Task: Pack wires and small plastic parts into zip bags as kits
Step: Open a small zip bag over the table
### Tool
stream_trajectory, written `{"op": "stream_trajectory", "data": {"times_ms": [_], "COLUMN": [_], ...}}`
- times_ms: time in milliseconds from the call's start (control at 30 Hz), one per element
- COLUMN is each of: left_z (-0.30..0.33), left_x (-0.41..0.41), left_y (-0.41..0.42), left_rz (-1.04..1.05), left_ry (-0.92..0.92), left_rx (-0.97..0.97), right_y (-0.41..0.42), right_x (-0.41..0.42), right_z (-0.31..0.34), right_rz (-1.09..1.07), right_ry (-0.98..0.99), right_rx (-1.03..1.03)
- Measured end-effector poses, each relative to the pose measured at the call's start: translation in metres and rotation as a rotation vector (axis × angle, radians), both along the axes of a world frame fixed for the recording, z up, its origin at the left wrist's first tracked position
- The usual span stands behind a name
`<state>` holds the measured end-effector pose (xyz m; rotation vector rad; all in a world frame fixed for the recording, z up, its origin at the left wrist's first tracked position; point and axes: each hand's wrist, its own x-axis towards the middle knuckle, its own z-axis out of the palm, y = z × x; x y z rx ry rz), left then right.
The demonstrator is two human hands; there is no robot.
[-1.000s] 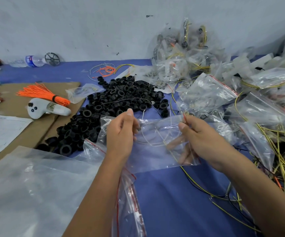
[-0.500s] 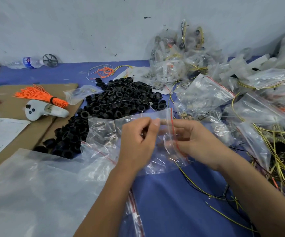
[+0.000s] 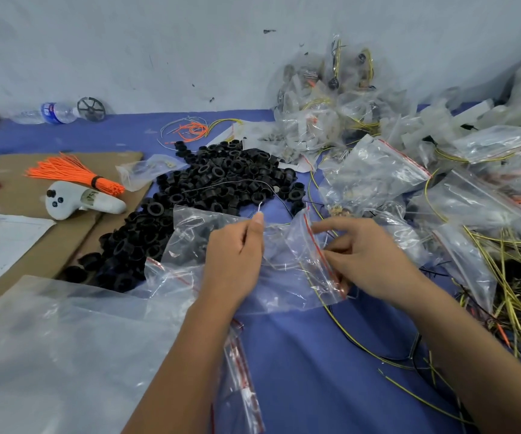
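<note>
Left hand (image 3: 237, 255) pinches white wire (image 3: 260, 208) at mouth of zip bag (image 3: 287, 261), held above blue table (image 3: 315, 355). Right hand (image 3: 368, 261) pinches red zip edge. Filled bags (image 3: 375, 173) piled right; black rings (image 3: 218, 183), loose wires (image 3: 509, 296) unpacked: partway.

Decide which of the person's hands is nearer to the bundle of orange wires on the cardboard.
Left. The left hand, pinching the zip bag, lies right of and below the orange bundle; the right hand is farther right still.
</note>
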<state>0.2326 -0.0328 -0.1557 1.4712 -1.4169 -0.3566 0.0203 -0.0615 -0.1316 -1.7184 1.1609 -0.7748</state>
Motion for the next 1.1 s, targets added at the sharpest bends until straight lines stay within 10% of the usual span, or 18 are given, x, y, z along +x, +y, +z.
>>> {"op": "stream_trajectory", "data": {"times_ms": [300, 467, 700, 967, 1100], "left_z": [0.017, 0.014, 0.005, 0.000, -0.003], "left_x": [-0.018, -0.024, -0.025, -0.020, -0.018], "left_y": [0.010, 0.011, 0.007, 0.002, 0.000], "left_rz": [-0.199, -0.209, -0.175, -0.121, -0.131], "left_ry": [0.140, 0.008, -0.023, 0.084, 0.077], "left_rx": [-0.071, -0.025, 0.034, 0.068, 0.070], "right_y": [0.010, 0.013, 0.012, -0.005, -0.043], "right_x": [0.015, 0.019, 0.017, 0.020, 0.033], "right_z": [0.004, 0.009, 0.002, 0.004, 0.009], "right_rz": [0.214, 0.233, 0.228, -0.148, -0.136], "right_ry": [-0.082, 0.194, 0.513, 0.195, 0.516], "right_rx": [-0.309, -0.638, -0.500, -0.594, -0.680]}}
